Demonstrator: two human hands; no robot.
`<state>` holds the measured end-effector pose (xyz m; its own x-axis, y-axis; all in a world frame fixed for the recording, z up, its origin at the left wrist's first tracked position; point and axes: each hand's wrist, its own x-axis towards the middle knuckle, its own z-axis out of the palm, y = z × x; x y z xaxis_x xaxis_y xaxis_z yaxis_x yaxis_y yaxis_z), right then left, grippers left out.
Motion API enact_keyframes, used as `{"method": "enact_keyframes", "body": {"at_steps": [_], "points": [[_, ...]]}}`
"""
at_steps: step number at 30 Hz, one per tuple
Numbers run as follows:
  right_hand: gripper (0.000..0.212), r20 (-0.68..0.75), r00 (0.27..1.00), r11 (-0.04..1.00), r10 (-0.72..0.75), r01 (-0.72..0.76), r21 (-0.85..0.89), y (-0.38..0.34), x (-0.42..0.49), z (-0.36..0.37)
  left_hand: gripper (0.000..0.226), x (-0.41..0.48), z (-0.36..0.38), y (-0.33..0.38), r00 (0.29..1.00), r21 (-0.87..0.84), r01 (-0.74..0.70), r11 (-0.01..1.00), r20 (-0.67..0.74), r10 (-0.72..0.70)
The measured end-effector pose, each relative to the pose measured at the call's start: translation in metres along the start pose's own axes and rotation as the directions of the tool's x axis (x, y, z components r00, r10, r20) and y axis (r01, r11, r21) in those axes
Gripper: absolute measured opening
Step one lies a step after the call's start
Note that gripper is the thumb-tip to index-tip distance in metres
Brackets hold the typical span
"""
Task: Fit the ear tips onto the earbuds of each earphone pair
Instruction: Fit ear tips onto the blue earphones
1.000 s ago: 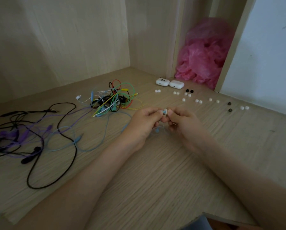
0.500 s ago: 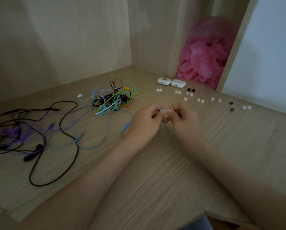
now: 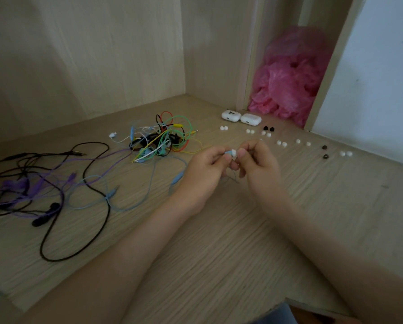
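The left hand [image 3: 204,170] has its fingers curled and pinches a light blue earbud [image 3: 228,152] between thumb and forefinger, raised a little above the wooden surface [image 3: 219,253]. The right hand [image 3: 260,166] faces it, fingers likewise curled, with thumb and forefinger closed on a white ear tip [image 3: 234,153] that sits at the end of the earbud. How far the tip is pushed on cannot be told. The earbud's pale blue cable [image 3: 128,202] trails from under the hands to the left across the surface.

Beyond the hands, loose ear tips [image 3: 281,143] lie scattered in a rough row, mostly white and mostly in pairs, with a black pair [image 3: 268,129] among them and two dark ones [image 3: 325,152] further right. Behind the row, two white charging cases [image 3: 240,117] sit side by side, and a crumpled pink plastic bag [image 3: 287,90] fills the recess behind them. Left of the hands lies a tangle of coloured earphones [image 3: 165,141], and at the far left black and purple earphones [image 3: 32,183] sprawl loosely over one another.
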<state>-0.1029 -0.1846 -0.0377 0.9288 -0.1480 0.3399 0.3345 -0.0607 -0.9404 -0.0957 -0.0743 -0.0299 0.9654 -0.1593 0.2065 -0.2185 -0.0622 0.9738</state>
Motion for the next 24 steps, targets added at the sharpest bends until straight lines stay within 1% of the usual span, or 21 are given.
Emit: {"method": "enact_keyframes", "body": {"at_steps": [2, 7, 8, 10, 11, 13, 14, 15, 18, 20, 22, 24], "points": [[0.018, 0.011, 1.0, 1.0, 0.005, -0.006, 0.021, -0.001, 0.0, 0.0, 0.023, 0.0, 0.0, 0.001, 1.0, -0.047, 0.03, 0.998, 0.009, -0.03], [0.015, 0.032, 0.999, 0.999, 0.023, -0.024, 0.032, 0.001, 0.003, -0.001, 0.012, 0.002, -0.002, 0.004, 0.991, -0.212, 0.135, 0.968, 0.01, -0.136], [0.016, 0.052, 0.998, 0.998, 0.043, -0.045, 0.034, 0.002, 0.004, -0.002, 0.01, 0.002, -0.002, 0.005, 0.991, -0.22, 0.133, 0.966, -0.002, -0.136], [0.023, 0.145, 0.984, 0.994, 0.102, -0.105, 0.01, 0.004, 0.004, -0.002, 0.009, 0.002, -0.002, 0.007, 0.993, -0.22, 0.108, 0.97, -0.024, -0.116], [0.027, 0.209, 0.97, 0.992, 0.122, -0.116, -0.04, 0.005, 0.005, -0.002, 0.011, 0.002, -0.002, 0.008, 0.994, -0.225, 0.094, 0.97, -0.034, -0.104], [0.027, 0.323, 0.935, 0.97, 0.146, -0.071, -0.232, 0.006, 0.004, -0.002, 0.016, 0.002, -0.002, 0.009, 0.994, -0.239, 0.084, 0.967, -0.052, -0.099], [0.025, 0.359, 0.92, 0.947, 0.157, -0.038, -0.318, 0.006, 0.003, -0.001, 0.016, 0.002, -0.002, 0.01, 0.992, -0.246, 0.093, 0.965, -0.06, -0.111], [0.024, 0.379, 0.912, 0.931, 0.157, -0.008, -0.365, 0.007, 0.002, -0.001, 0.017, 0.002, -0.001, 0.011, 0.989, -0.253, 0.108, 0.961, -0.068, -0.129], [0.022, 0.358, 0.927, 0.914, 0.114, 0.044, -0.404, 0.012, 0.004, -0.002, 0.022, 0.003, -0.001, 0.013, 0.98, -0.253, 0.151, 0.956, -0.089, -0.178], [0.018, 0.321, 0.941, 0.908, 0.104, 0.041, -0.417, 0.014, 0.006, -0.004, 0.022, 0.003, -0.004, 0.014, 0.978, -0.223, 0.139, 0.965, -0.125, -0.17], [0.014, 0.275, 0.953, 0.926, 0.125, -0.013, -0.376, 0.016, 0.009, -0.005, 0.02, 0.003, -0.008, 0.014, 0.975, -0.133, 0.105, 0.986, -0.18, -0.128], [0.013, 0.217, 0.964, 0.956, 0.151, -0.087, -0.281, 0.014, 0.012, -0.006, 0.021, 0.004, -0.012, 0.011, 0.969, 0.029, 0.067, 0.997, -0.239, -0.058]]}}
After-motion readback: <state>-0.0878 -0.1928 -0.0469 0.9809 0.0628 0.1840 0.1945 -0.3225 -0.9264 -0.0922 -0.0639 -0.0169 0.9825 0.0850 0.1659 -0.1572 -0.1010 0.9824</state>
